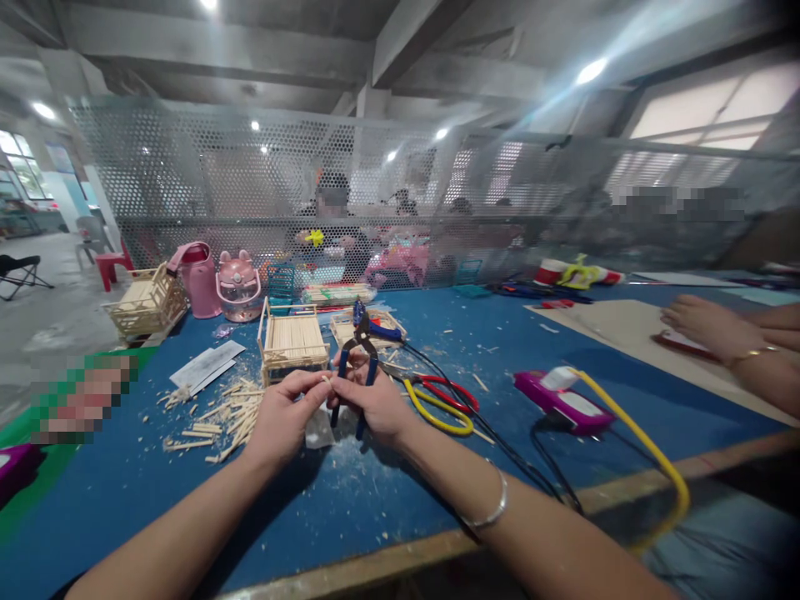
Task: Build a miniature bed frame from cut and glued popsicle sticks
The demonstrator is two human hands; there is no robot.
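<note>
My left hand (284, 417) pinches a thin wooden stick (324, 379) between thumb and fingers. My right hand (373, 404) grips blue-handled pliers (357, 358), jaws pointing up and away, close to the stick's end. Both hands hover over the blue table (350, 492), just in front of a small bed-like model of wooden sticks (292, 340). A pile of loose sticks (222, 417) lies left of my left hand.
Red and yellow-handled scissors (441, 400) lie right of my hands, beside black cables and a pink device (559, 400) with a yellow hose. Another stick model (147, 302), a pink jug (198, 279) and a pink container (238, 287) stand at the back left. Another person's hands (718, 329) rest at right.
</note>
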